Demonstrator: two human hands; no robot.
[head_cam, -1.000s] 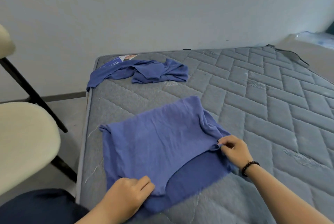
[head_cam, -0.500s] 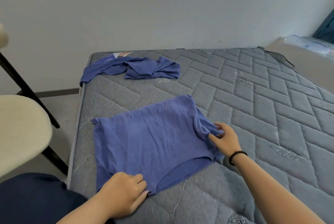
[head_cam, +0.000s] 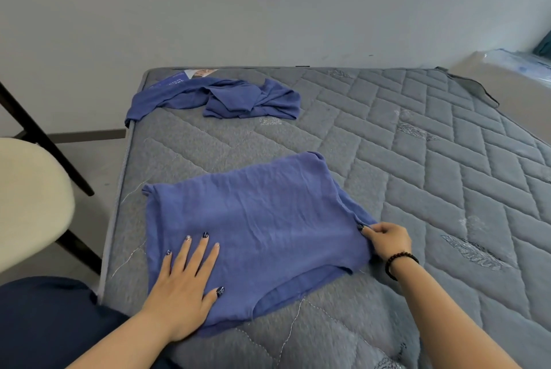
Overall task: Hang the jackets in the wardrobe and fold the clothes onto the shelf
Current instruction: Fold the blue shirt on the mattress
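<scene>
A blue garment (head_cam: 262, 219), folded into a rough rectangle, lies flat on the grey quilted mattress (head_cam: 432, 178). My left hand (head_cam: 186, 285) presses flat on its near left part with the fingers spread and straight. My right hand (head_cam: 387, 239), with a dark bead bracelet on the wrist, pinches the garment's right edge between thumb and fingertips. A second blue garment (head_cam: 226, 97) lies crumpled near the mattress's far left corner, away from both hands.
A cream chair (head_cam: 29, 198) with black legs stands left of the mattress, close to its edge. A pale wall runs behind the bed. A plastic-wrapped ledge (head_cam: 512, 64) sits at the far right. My dark blue clothing (head_cam: 44, 324) fills the lower left.
My left hand has let go of the near hem and now lies flat, fingers spread, on the garment. My right hand has slid along the right edge and pinches it nearer to me.
</scene>
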